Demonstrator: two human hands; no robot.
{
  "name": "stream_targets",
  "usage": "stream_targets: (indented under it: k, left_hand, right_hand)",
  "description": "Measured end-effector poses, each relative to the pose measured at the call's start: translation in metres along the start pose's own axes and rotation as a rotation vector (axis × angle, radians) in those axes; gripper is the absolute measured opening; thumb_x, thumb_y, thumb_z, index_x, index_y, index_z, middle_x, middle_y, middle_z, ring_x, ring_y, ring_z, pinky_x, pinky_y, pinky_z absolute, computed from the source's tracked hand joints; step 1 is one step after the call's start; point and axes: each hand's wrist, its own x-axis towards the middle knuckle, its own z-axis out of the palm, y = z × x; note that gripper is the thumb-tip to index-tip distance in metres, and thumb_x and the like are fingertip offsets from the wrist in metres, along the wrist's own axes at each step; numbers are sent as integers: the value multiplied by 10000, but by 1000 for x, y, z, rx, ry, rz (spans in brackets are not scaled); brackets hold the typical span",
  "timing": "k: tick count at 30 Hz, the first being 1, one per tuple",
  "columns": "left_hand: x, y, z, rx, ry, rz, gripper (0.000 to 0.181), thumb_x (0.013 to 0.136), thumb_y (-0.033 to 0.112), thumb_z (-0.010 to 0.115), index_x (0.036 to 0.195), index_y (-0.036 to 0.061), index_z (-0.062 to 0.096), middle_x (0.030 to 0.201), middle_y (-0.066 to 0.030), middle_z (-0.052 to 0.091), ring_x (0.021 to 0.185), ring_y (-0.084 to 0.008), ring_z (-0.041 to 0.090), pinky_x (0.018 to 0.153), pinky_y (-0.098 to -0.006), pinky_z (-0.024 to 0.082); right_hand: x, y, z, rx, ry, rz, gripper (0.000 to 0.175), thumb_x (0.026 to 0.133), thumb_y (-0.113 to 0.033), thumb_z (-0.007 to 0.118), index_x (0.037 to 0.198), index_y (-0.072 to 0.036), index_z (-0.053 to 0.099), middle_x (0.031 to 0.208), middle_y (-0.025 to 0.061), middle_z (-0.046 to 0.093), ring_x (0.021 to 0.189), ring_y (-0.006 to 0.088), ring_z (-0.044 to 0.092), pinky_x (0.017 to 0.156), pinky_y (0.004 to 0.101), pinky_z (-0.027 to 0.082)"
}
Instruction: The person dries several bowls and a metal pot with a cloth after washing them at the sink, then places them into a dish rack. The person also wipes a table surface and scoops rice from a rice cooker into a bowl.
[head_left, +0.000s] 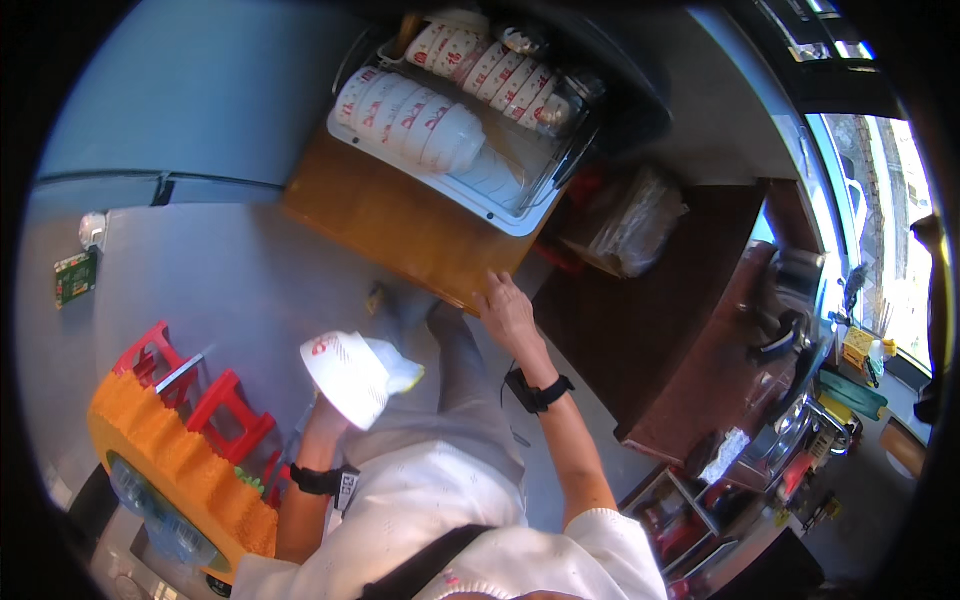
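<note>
My left hand (330, 415) is shut on a white bowl (346, 375) with a red print, tipped on its side and partly hiding the fingers. A pale cloth or wipe (399, 366) lies against the bowl's right side; which fingers touch it is hidden. My right hand (504, 311) rests with its fingertips at the near edge of a wooden cabinet top (405, 232), holding nothing that shows. On that top stands a white-rimmed tray (420, 181). It holds a row of large nested bowls (409, 120) lying sideways and, behind them, rows of smaller printed bowls (487, 69).
Right of the cabinet are a plastic-wrapped box (637, 225) and a dark red-brown counter (675, 397) with metal kitchenware. Red plastic stools (230, 416) and a scalloped orange object (180, 457) stand at lower left. A green box (76, 279) lies at far left.
</note>
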Motion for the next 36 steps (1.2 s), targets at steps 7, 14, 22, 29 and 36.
stream_targets:
  k: [7, 14, 22, 29, 36]
  left_hand:
    - [29, -23, -9, -611, -121, -615, 361, 938, 145, 514, 1279, 44, 449, 1197, -53, 541, 1071, -138, 516, 894, -257, 442]
    - [37, -28, -53, -734, -66, -866, 319, 950, 152, 488, 1248, 38, 476, 1166, -43, 559, 1042, -121, 523, 886, -242, 435]
    - [47, -30, -57, -838, 188, -926, 288, 933, 184, 545, 1167, 16, 532, 1087, -74, 618, 915, -157, 617, 765, -258, 524]
    - [42, -37, -54, -861, 126, -860, 292, 937, 190, 534, 1170, 13, 532, 1122, -82, 603, 966, -173, 599, 814, -279, 506]
    - [46, -36, -44, -878, 90, -863, 296, 937, 181, 529, 1180, 13, 522, 1129, -83, 598, 973, -174, 594, 821, -282, 502]
  right_hand:
    - [146, 24, 38, -69, 478, -11, 465, 844, -166, 601, 1209, 82, 455, 990, 219, 483, 895, 371, 508, 740, 436, 450]
    - [222, 58, 44, -299, 591, 86, 517, 863, -256, 581, 1219, 97, 458, 1035, 202, 482, 939, 327, 477, 789, 405, 408]
    - [236, 67, 47, -316, 515, 174, 538, 926, -407, 429, 1304, -25, 465, 1050, 208, 451, 897, 327, 459, 753, 417, 404]
    - [241, 66, 48, -400, 575, 144, 493, 908, -385, 507, 1183, 24, 531, 1051, 190, 494, 866, 329, 505, 683, 417, 448]
    - [239, 64, 41, -313, 591, 99, 413, 916, -286, 510, 1190, 23, 497, 1076, 208, 509, 867, 364, 536, 693, 422, 477]
